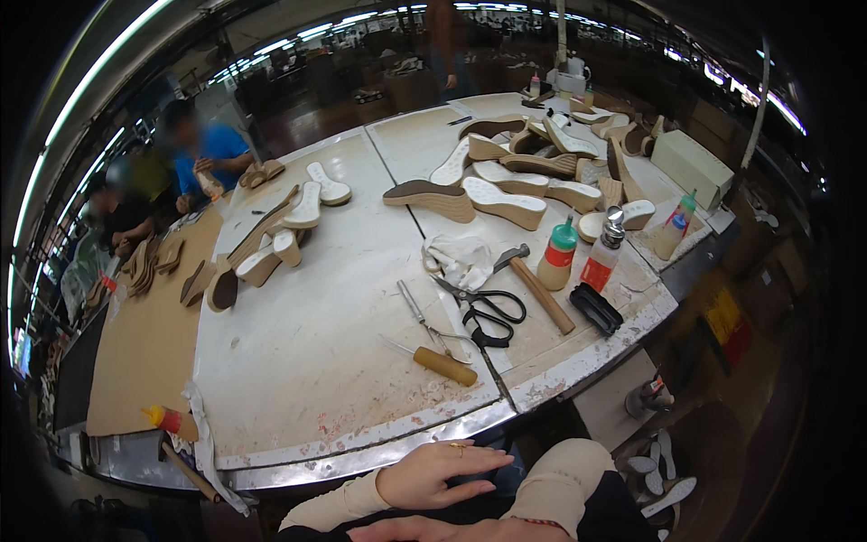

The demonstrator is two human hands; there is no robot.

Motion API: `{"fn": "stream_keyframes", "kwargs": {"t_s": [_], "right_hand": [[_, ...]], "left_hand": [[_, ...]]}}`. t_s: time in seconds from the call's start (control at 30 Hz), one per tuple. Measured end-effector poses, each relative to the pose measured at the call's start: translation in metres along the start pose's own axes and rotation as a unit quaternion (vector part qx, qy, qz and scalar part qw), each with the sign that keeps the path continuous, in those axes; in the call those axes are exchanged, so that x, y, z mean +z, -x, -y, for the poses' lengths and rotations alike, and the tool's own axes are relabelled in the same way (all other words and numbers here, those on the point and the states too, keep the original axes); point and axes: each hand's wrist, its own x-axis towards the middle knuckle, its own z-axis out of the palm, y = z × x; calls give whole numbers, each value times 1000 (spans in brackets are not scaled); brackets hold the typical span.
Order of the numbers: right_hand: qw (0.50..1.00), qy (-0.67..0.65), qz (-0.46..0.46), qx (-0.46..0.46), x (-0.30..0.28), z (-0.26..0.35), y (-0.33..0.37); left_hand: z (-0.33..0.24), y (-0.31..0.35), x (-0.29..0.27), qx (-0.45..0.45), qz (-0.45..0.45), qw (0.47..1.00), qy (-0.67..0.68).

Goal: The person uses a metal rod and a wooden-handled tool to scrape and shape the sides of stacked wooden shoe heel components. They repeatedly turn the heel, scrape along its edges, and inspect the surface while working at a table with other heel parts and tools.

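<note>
My left hand (442, 473) is held just off the near edge of the table, its fingers stretched out to the right and a ring on one of them. Nothing is in it. Below it lies my right hand (452, 530), pointing left and partly cut off by the lower edge; the part that shows looks stretched out and holds nothing visible. Closest on the table are a yellow-handled awl (444, 366), a metal-handled tool (411, 301), black-handled scissors (492, 316) and a hammer (542, 294).
Wedge shoe soles (506, 206) are heaped at the back right, with more (302, 206) at the left. Glue bottles (557, 257), a metal-capped bottle (603, 248), a black tray (596, 309) and a white cloth (459, 260) stand about. A co-worker (212, 149) sits across.
</note>
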Motion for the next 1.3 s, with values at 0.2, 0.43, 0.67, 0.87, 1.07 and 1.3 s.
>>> {"fn": "stream_keyframes", "kwargs": {"t_s": [0.2,0.43,0.67,0.87,1.07,1.3], "right_hand": [[993,-4,-102,-64,42,-14,-6],[991,79,24,109,54,-6,-5],[860,220,13,461,50,-15,66],[650,271,80,705,56,-45,234],[493,315,-90,806,69,-108,334],[411,260,-78,870,57,-133,335]], "left_hand": [[-9,42,16,-23,-8,998,-59],[-30,121,19,-77,-60,973,-210],[-9,188,45,-197,-116,950,-212],[105,216,94,-408,-50,890,-197],[188,191,120,-496,-45,843,-201],[203,174,130,-553,-57,803,-216]]}}
